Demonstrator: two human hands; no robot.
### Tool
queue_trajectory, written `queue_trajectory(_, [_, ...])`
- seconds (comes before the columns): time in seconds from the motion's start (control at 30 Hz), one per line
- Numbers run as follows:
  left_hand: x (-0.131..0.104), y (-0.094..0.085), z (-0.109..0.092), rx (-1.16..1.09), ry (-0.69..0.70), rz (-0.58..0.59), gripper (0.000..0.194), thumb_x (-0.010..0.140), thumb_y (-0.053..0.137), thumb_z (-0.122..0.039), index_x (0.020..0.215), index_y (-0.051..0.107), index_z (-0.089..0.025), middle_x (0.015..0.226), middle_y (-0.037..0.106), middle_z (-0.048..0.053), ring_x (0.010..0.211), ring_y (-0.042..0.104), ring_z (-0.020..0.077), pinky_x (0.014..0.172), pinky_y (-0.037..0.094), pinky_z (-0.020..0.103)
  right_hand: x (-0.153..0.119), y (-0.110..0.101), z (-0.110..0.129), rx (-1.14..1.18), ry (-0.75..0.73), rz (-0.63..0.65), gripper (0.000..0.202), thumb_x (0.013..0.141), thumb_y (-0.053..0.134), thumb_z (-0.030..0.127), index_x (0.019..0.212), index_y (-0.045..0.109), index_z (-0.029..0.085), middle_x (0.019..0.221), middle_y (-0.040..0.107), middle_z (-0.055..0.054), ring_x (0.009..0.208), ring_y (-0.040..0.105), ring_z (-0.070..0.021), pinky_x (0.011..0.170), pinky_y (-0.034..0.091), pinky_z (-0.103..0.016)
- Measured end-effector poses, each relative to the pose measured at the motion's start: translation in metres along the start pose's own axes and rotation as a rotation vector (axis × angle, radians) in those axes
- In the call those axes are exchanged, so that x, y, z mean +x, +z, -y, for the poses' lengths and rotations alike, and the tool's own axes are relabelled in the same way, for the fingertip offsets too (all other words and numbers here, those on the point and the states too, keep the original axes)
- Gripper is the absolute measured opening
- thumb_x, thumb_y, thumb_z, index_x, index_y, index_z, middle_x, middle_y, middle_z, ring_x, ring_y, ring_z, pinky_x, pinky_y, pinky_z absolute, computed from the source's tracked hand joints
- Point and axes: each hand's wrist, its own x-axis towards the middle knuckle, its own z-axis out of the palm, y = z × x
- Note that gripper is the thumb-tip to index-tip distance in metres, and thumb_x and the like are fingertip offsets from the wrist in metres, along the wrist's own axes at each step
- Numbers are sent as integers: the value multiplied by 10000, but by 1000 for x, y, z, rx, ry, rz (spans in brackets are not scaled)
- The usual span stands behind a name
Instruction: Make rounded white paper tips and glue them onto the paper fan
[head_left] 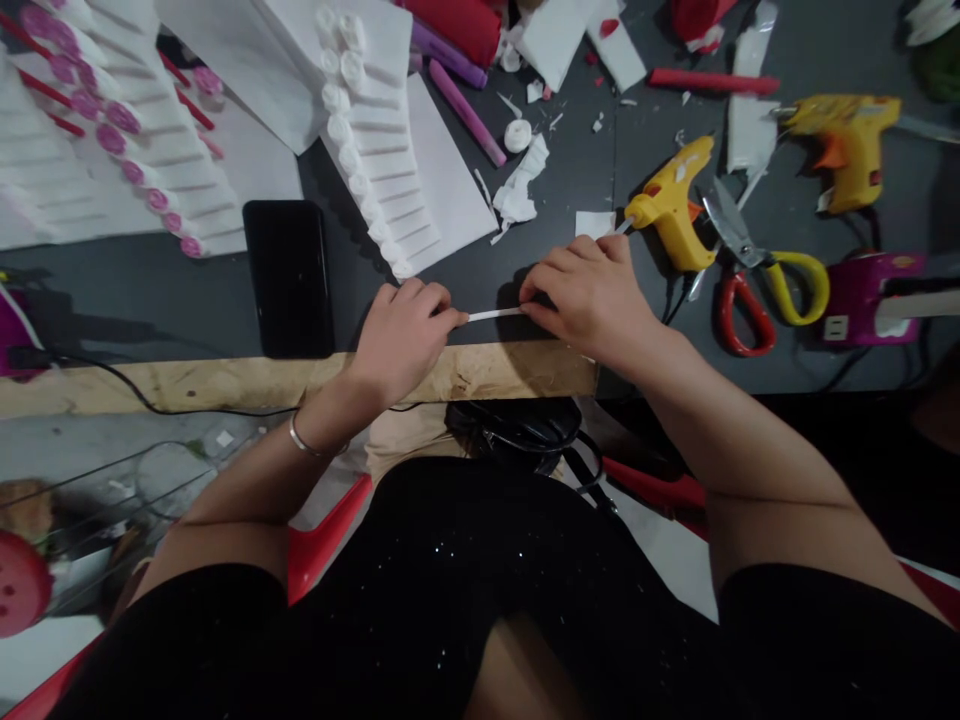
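A thin white stick (493, 314) runs level between my hands, close to the table's front edge. My left hand (409, 335) pinches its left end, and my right hand (589, 295) pinches the right end between thumb and fingers. Beyond my left hand lies a row of white rolled paper flowers (352, 165) on white sheets. A small white paper piece (595, 222) sits just behind my right hand, near the nozzle of a yellow glue gun (671, 205).
A black phone (289, 280) lies left of my left hand. Scissors (739, 255), a second glue gun (851, 145) and a purple power strip (874, 295) are on the right. Pink-tipped flowers (112, 138), markers (466, 112) and paper scraps (521, 185) lie farther back.
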Motion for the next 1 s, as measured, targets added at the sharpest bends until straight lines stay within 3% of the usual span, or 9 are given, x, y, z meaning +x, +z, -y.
queue_trajectory(0.2, [14,1,-17,85,-38,59,181,1049,573,-278,1018,721,-179,1078,733,113,1072,610,297,834,412,426,-6,5,7,-78,-15,-45,234,1034,501,254,930,704,204,944,673,-90,1018,519,-295,919,357,-456])
queue_trajectory(0.4, [27,1,-13,-128,-148,87,104,989,675,-224,1085,699,-190,922,710,56,970,633,244,796,426,368,-12,5,11,-209,-116,-86,352,1095,385,225,969,710,179,939,692,-110,957,506,-280,885,365,-424])
queue_trajectory(0.73, [24,3,-14,-161,-65,22,108,963,585,-173,889,663,-166,984,696,123,996,623,272,810,442,389,-13,7,16,-273,-217,-159,269,1037,444,118,959,702,128,927,722,-136,891,511,-294,872,354,-406])
queue_trajectory(0.83, [25,1,-13,-336,-75,-2,110,932,572,-150,842,624,-189,967,718,105,952,641,247,824,462,378,-11,-2,10,-296,-258,-225,261,1029,458,105,924,694,143,842,706,-109,857,514,-284,868,349,-395])
queue_trajectory(1.0, [37,-7,-9,-852,-181,-79,116,869,672,-191,779,603,-217,784,717,25,754,637,171,730,468,316,-1,-25,-2,-324,-244,-323,276,1057,437,136,935,683,167,825,700,-77,844,525,-263,883,358,-385])
